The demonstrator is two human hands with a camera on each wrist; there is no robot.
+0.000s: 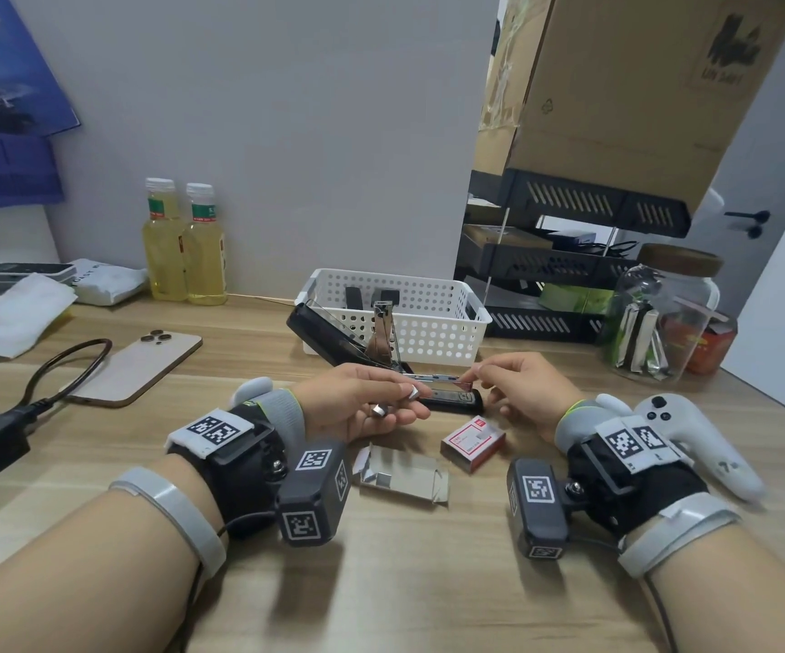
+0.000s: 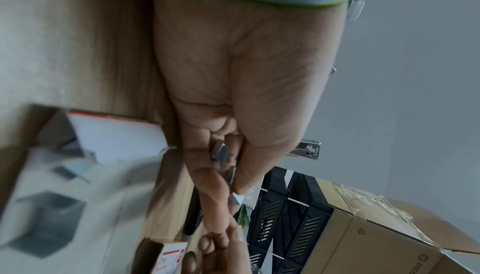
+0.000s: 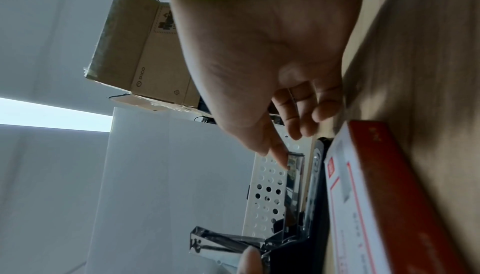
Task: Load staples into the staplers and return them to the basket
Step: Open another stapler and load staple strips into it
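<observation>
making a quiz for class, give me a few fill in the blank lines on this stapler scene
1. The open stapler stands on the desk in front of the white ____.
2. The left hand holds spare ____ strips.
3. The red and white staple box lies on the ____ desk.
4. The right hand fingers the ____ end of the stapler's metal channel.

Missing words: basket; staple; wooden; front

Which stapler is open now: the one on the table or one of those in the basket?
The black stapler on the table, between the hands. Its top is swung up and its staple channel lies bare. The two dark staplers in the white basket stand closed.
</observation>
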